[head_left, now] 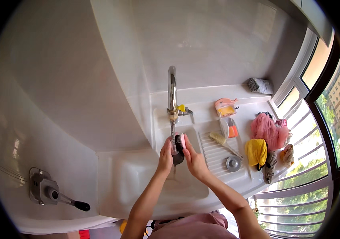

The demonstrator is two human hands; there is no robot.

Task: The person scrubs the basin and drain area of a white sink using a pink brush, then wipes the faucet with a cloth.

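Under the chrome faucet (pixel 172 89), a stream of water falls between my hands over the sink basin (pixel 190 187). My right hand (pixel 194 159) is closed around a small pink-backed piece with a black ridged side (pixel 179 142), which looks like a scrub brush. On the other side of the stream, my left hand (pixel 165 156) is curled against a dark rounded piece (pixel 178 158). Its kind is hard to make out, and the fingers behind it are partly hidden. Both pieces touch or nearly touch each other.
On the ribbed drainboard lie a pale long-handled brush (pixel 219 138), a round metal strainer (pixel 233 163) and soap holders (pixel 226 109). Pink cloth (pixel 269 130) and yellow cloth (pixel 256 153) are heaped by the window. A lever-handled wall fixture (pixel 47 190) juts out at left.
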